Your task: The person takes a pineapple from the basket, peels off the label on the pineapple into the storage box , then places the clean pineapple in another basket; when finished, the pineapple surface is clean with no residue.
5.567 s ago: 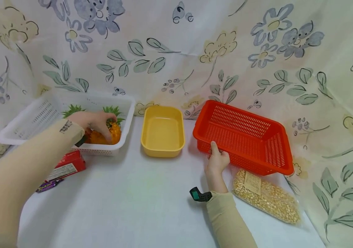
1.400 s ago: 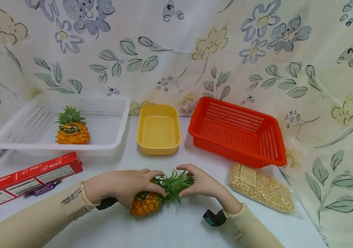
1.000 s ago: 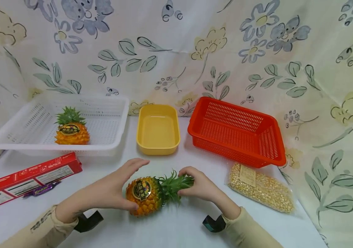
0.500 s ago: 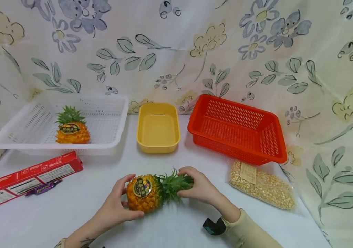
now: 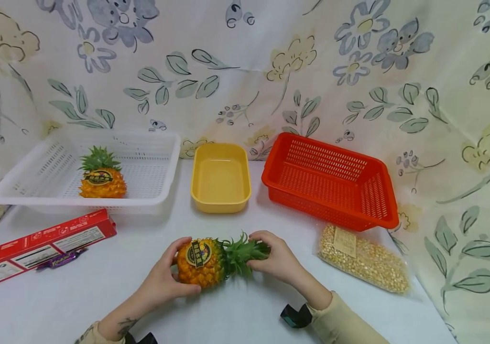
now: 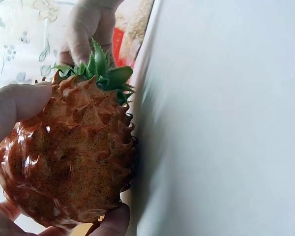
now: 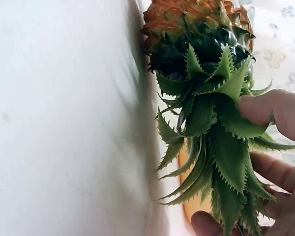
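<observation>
A pineapple lies on its side above the white table, its round label facing up and its crown pointing right. My left hand holds the body from the base end, with thumb and fingers on opposite sides. The left wrist view shows the spiky orange-brown skin between them. My right hand grips the green leaves at the tip; the right wrist view has its thumb pressing on a leaf. Whether the fruit touches the table is hard to tell. A second pineapple stands in the white basket.
A yellow tub stands behind the pineapple, with a red basket to its right. A bag of corn kernels lies before that basket. At left are a long red box and a purple-wrapped candy.
From the white basket, the pineapple has come to the table's middle. My left hand has shifted from its top to its base end; my right hand has left the red basket and closed on the leaves.
</observation>
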The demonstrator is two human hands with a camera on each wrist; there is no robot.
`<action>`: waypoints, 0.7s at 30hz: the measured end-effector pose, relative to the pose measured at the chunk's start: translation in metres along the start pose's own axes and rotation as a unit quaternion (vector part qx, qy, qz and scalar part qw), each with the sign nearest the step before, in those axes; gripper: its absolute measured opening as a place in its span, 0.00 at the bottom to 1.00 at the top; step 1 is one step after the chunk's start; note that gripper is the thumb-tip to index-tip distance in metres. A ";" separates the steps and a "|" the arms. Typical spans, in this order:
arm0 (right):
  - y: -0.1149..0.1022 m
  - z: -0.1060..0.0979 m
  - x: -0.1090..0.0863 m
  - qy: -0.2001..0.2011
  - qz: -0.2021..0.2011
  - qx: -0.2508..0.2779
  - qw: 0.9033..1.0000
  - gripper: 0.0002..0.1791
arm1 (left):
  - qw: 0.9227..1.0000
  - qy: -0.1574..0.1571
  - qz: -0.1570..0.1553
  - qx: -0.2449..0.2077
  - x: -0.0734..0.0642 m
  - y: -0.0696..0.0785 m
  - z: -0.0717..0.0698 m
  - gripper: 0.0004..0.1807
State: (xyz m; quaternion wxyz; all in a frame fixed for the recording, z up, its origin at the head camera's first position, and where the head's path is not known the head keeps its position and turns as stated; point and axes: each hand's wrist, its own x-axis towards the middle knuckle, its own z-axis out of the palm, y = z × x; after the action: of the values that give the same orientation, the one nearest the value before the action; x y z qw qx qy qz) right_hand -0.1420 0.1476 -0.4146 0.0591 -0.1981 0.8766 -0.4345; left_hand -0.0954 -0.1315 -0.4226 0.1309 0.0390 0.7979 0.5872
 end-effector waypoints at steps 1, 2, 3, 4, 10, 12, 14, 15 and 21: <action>0.000 0.000 0.001 0.004 -0.001 -0.002 1.000 0.23 | 1.000 -0.001 0.002 0.002 0.002 -0.001 -0.001 0.56; 0.001 0.000 0.002 0.008 -0.001 -0.003 1.000 0.24 | 1.000 -0.001 0.003 0.005 0.004 -0.001 -0.001 0.55; 0.001 0.000 0.004 0.012 0.000 -0.005 1.000 0.24 | 1.000 -0.001 0.004 0.008 0.006 -0.002 -0.002 0.55; 0.001 0.000 0.005 0.015 0.000 -0.005 1.000 0.24 | 1.000 -0.002 0.005 0.008 0.009 -0.002 -0.003 0.55; 0.002 -0.001 0.016 0.024 0.005 -0.006 1.000 0.24 | 1.000 -0.010 0.021 0.001 0.024 -0.003 -0.012 0.54; 0.003 -0.002 0.020 0.028 0.009 -0.005 1.000 0.24 | 1.000 -0.012 0.028 -0.002 0.029 -0.003 -0.015 0.53; 0.004 -0.002 0.024 0.034 0.014 -0.005 0.999 0.24 | 0.999 -0.014 0.034 -0.006 0.034 -0.004 -0.016 0.52; 0.005 -0.002 0.026 0.036 0.015 -0.005 0.999 0.24 | 0.999 -0.015 0.039 -0.008 0.036 -0.005 -0.017 0.51; 0.009 -0.004 0.037 0.053 0.007 -0.017 0.998 0.24 | 0.997 -0.016 0.070 -0.012 0.051 -0.008 -0.022 0.49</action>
State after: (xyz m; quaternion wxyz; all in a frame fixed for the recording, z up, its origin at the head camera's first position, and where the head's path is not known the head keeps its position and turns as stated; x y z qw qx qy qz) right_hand -0.1797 0.1406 -0.4172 0.0120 -0.1694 0.8871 -0.4293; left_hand -0.1494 -0.1427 -0.4323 0.1026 0.1030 0.7839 0.6037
